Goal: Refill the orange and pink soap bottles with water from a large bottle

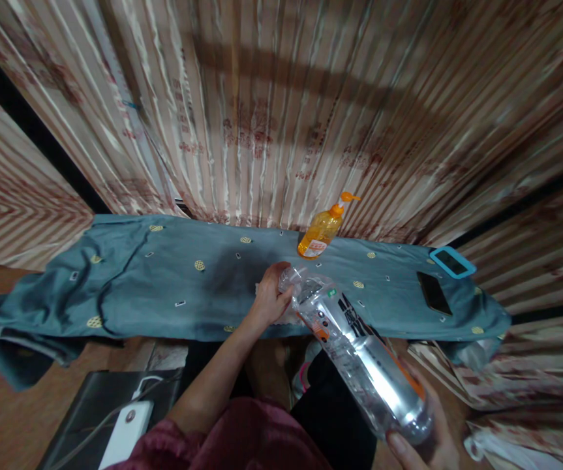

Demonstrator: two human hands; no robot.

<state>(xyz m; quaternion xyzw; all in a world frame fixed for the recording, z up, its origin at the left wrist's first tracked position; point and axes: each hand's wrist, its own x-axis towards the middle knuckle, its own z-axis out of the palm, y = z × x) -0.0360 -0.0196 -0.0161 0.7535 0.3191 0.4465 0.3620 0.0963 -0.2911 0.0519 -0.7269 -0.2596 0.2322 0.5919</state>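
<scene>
A large clear plastic bottle [359, 356] with an orange and black label lies tilted, neck pointing away from me over the front edge of a table covered in blue-grey cloth [164, 281]. My left hand [271, 300] grips the bottle's neck and cap end. My right hand [423, 440] cups the bottle's base at the bottom right. An orange pump bottle [323, 230] stands on the cloth just beyond the neck.
Two phones lie at the cloth's right end: a black one [434, 292] and one in a blue case [452, 262]. Striped curtains [281, 111] hang behind the table. A white power bank [127, 424] with a cable sits at the lower left.
</scene>
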